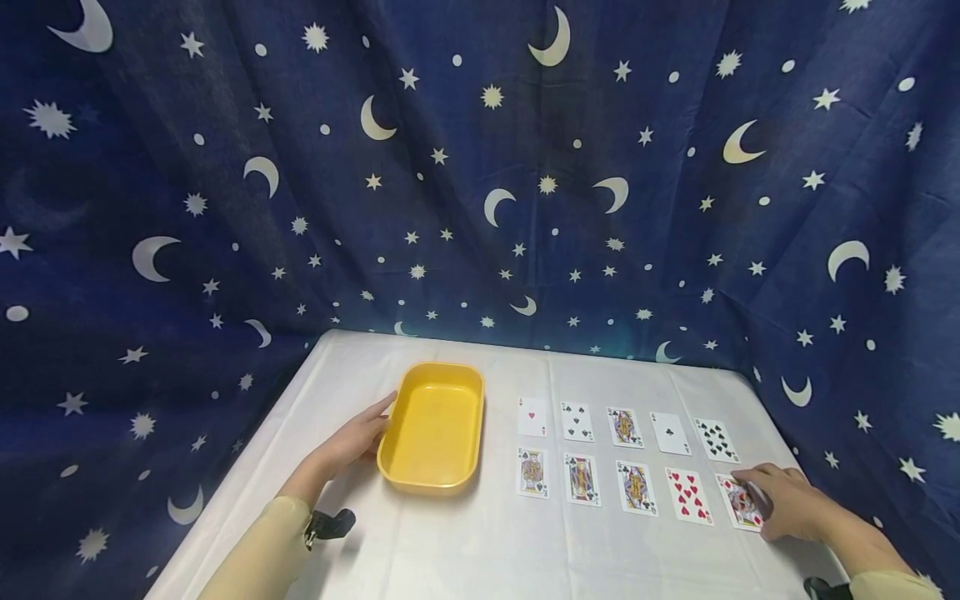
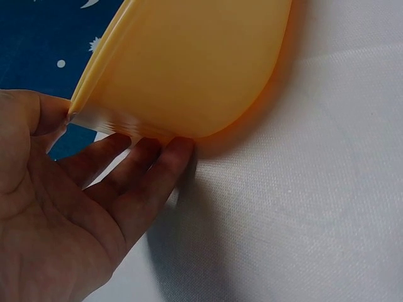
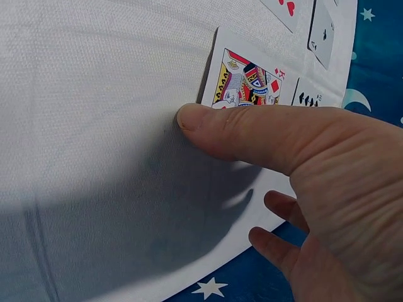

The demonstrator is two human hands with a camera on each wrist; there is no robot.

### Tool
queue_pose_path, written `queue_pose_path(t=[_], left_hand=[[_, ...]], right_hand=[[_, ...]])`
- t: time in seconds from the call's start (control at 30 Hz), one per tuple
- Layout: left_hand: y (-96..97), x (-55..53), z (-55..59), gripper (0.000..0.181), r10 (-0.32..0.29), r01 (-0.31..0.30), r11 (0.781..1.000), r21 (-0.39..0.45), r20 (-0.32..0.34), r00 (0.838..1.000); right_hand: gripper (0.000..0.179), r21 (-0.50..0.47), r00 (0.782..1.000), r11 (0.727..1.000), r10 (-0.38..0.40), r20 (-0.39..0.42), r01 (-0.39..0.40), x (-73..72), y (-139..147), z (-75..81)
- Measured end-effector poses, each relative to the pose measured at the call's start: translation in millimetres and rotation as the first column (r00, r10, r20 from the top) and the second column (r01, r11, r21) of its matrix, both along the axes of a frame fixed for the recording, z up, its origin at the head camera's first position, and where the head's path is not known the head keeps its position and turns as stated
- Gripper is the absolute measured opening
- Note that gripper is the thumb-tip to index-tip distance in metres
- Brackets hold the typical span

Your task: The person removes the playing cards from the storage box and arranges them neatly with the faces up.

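Observation:
My left hand (image 1: 358,435) holds the left side of a yellow plastic tray (image 1: 393,454). In the left wrist view, the fingers (image 2: 154,189) reach to the underside of the tray's wall (image 2: 189,69), and one digit meets the rim. At the near right end of the laid-out cards, my right hand (image 1: 791,504) grips a king of diamonds (image 1: 738,502) by its edges. The thumb (image 3: 220,129) lies over the card's near edge in the right wrist view, hiding part of its face. Two other fingers there stand off the card.
Face-up playing cards lie in two rows on the white-covered table (image 1: 517,550). An ace of hearts (image 1: 532,417) starts the far row, a king of spades (image 1: 532,473) the near one. A nine of hearts (image 1: 688,497) lies beside the right hand. A blue star-and-moon curtain (image 1: 450,200) hangs behind.

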State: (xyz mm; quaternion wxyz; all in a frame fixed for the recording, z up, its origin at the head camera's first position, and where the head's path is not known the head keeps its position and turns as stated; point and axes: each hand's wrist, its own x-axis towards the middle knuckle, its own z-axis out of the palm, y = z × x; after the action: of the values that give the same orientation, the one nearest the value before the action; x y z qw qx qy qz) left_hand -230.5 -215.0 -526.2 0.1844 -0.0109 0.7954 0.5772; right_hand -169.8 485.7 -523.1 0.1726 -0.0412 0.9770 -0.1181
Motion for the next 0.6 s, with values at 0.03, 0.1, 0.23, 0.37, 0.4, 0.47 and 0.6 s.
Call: queue_pose_path(t=[0.03,0.1,0.23,0.37,0.4,0.47,0.6], left_hand=[[-0.2,0.0,0.1,0.059,0.000,0.000,1.000,0.000,-0.001,1.000],[-0.6,-0.2,0.0,0.059,-0.001,0.001,1.000,-0.005,0.002,1.000],[-0.7,-0.7,-0.3,0.059,0.002,-0.002,1.000,-0.021,0.009,1.000],[-0.2,-1.8,-2.2,0.059,0.012,-0.011,1.000,-0.022,0.016,1.000],[-0.1,-2.1,-2.6,0.059,0.013,-0.013,1.000,-0.021,0.017,1.000],[0.4,-2.6,-3.4,0.058,0.020,-0.020,1.000,-0.016,0.021,1.000],[1.0,-2.9,-3.6,0.059,0.012,-0.012,1.000,0.002,0.016,1.000]], right_hand=[[0.089,-0.001,1.000,1.000,0.000,0.000,0.000,-0.2,0.0,-0.3],[0.089,-0.001,1.000,1.000,-0.001,0.001,0.001,-0.8,-0.1,-0.6],[0.090,-0.003,1.000,1.000,-0.001,0.000,0.001,-1.4,-0.2,-0.9],[0.090,-0.008,1.000,1.000,-0.001,-0.005,0.001,-1.3,-0.2,-1.4],[0.090,-0.008,1.000,1.000,0.002,-0.009,-0.002,-1.1,-0.2,-1.8],[0.090,-0.010,1.000,1.000,-0.002,-0.009,0.001,0.0,0.1,-2.5],[0.090,-0.012,1.000,1.000,0.004,-0.020,-0.004,2.5,1.6,-4.1]])
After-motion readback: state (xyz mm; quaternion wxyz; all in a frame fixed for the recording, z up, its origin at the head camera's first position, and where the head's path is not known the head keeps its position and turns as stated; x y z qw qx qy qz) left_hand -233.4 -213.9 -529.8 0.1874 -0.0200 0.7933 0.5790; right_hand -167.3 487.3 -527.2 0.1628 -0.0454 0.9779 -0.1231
